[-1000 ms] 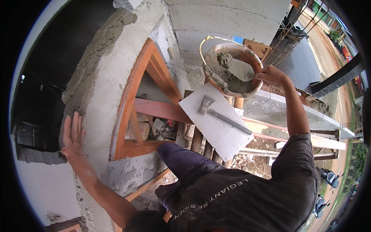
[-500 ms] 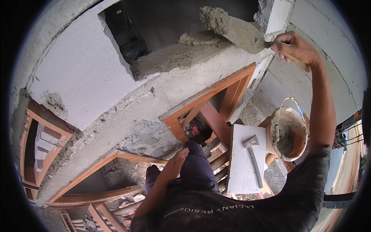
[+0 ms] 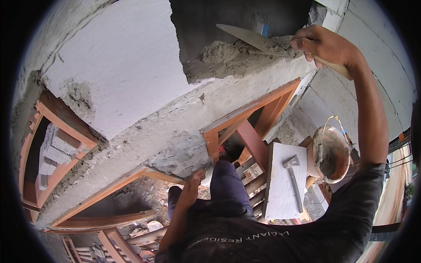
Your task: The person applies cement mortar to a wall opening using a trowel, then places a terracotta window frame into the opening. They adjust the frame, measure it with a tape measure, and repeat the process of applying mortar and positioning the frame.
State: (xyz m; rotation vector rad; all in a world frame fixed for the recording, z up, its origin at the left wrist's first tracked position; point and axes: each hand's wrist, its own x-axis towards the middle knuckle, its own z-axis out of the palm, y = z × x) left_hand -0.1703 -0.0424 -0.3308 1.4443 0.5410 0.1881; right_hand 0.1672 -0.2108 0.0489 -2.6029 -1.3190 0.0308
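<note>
My right hand (image 3: 320, 48) grips a trowel (image 3: 250, 40) at the upper right, its blade over wet mortar (image 3: 223, 57) along the rough lower edge of a dark wall opening (image 3: 206, 22). My left hand (image 3: 193, 186) hangs low near my legs, fingers loosely extended, holding nothing that I can see. Below my right arm, a mortar-smeared bucket (image 3: 333, 162) with a yellow handle stands beside a white board (image 3: 275, 188), on which lies a hammer-like tool (image 3: 293, 175).
Orange wooden frames (image 3: 250, 103) sit in and below the concrete wall (image 3: 127, 92). Round poles (image 3: 256, 197) form the staging under the board, with rubble lower down. A grey block wall (image 3: 368, 65) rises on the right; steel bars and a road show at the far right edge.
My view has swung toward the wall opening. My right hand has lifted the trowel from the bucket to the opening's sill, and mortar left the blade. My left hand has left the wall and dropped down.
</note>
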